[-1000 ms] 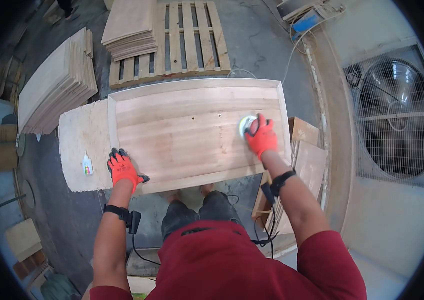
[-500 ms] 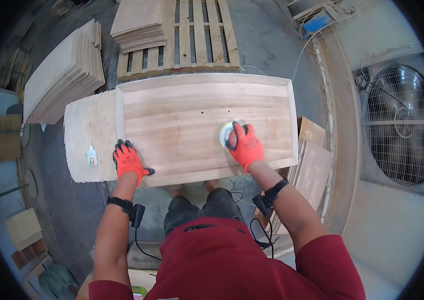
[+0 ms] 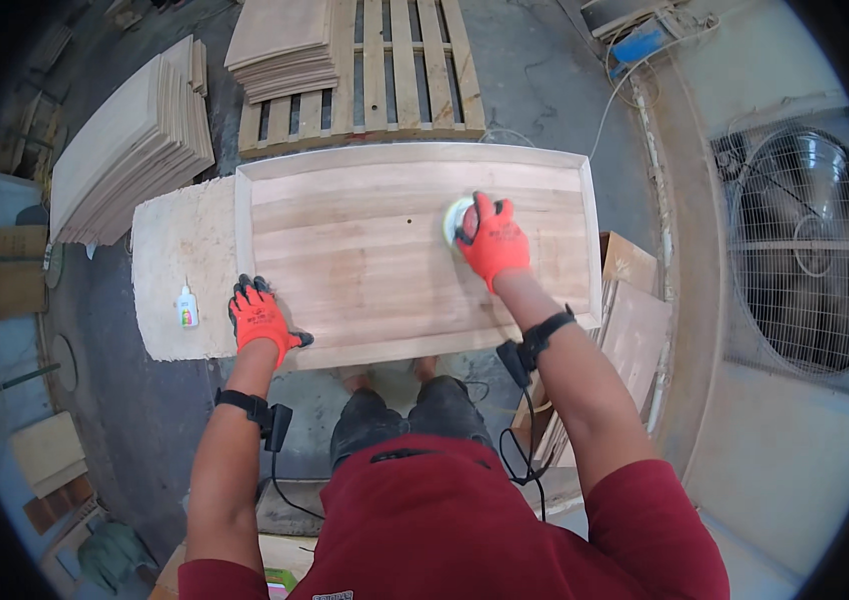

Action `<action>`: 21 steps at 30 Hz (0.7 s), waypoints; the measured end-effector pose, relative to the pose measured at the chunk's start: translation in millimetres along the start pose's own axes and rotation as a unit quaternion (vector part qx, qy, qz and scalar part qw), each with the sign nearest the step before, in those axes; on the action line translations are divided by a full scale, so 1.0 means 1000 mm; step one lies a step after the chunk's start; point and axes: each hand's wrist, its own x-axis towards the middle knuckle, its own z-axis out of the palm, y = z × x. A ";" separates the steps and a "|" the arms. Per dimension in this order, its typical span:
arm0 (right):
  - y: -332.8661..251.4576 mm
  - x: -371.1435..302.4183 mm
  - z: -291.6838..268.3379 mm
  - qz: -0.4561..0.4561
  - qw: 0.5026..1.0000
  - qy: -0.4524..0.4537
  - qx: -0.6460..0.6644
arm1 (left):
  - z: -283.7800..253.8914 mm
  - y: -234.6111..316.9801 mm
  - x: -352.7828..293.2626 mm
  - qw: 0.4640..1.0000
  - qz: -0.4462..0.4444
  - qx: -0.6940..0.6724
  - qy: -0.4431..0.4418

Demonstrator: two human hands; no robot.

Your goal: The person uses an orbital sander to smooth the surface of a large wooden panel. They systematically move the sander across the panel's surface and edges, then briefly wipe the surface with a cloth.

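A shallow, pale wooden tray-like panel with a raised rim lies before me. My right hand, in a red glove with black fingertips, is closed around a round sanding pad. This pad has a red top and a pale rim, and sits on the panel's surface right of its middle. A small dark hole shows in the wood to the left of the pad. My left hand, gloved alike, rests on the panel's near left corner. Its fingers lie spread along the left rim, with the thumb stretched out along the near rim.
A rough pale board extends under the panel's left side, with a small white bottle on it. Behind stand a slatted pallet and stacked sheets. Boards lean at the right, near a caged fan.
My right hand and the sanding pad have slid away from me across the panel, covering one of two holes. My left hand stays at the corner.
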 end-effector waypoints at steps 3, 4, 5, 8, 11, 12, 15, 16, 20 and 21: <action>0.002 0.014 -0.019 0.055 0.998 0.002 0.009 | -0.003 0.001 -0.001 1.000 0.002 -0.001 0.000; 0.003 0.014 -0.020 0.068 0.998 0.007 0.011 | -0.003 0.001 0.000 1.000 0.001 -0.001 -0.009; 0.004 0.014 -0.021 0.082 0.996 0.013 0.012 | -0.002 0.001 0.002 1.000 0.001 -0.001 -0.017; 0.001 -0.030 0.012 -0.022 0.999 -0.003 -0.023 | -0.002 0.003 -0.002 1.000 -0.002 -0.001 -0.003; 0.017 -0.062 0.022 -0.090 0.996 -0.014 -0.002 | -0.006 0.004 -0.005 1.000 -0.005 -0.014 0.003; 0.033 -0.059 0.020 -0.055 0.998 -0.001 0.002 | -0.006 0.005 -0.005 1.000 -0.005 -0.016 -0.001; 0.088 -0.037 -0.014 0.060 0.998 0.013 0.006 | -0.004 0.004 -0.005 1.000 -0.008 -0.018 0.002; 0.113 -0.027 -0.020 0.094 0.994 0.045 0.014 | -0.006 0.006 -0.005 1.000 -0.006 -0.012 0.002; 0.141 -0.004 -0.039 0.186 0.979 0.081 -0.004 | -0.003 0.007 0.001 1.000 -0.012 0.008 -0.005; 0.135 -0.001 -0.038 0.168 0.983 0.080 -0.003 | -0.002 0.006 0.001 1.000 -0.014 0.008 -0.003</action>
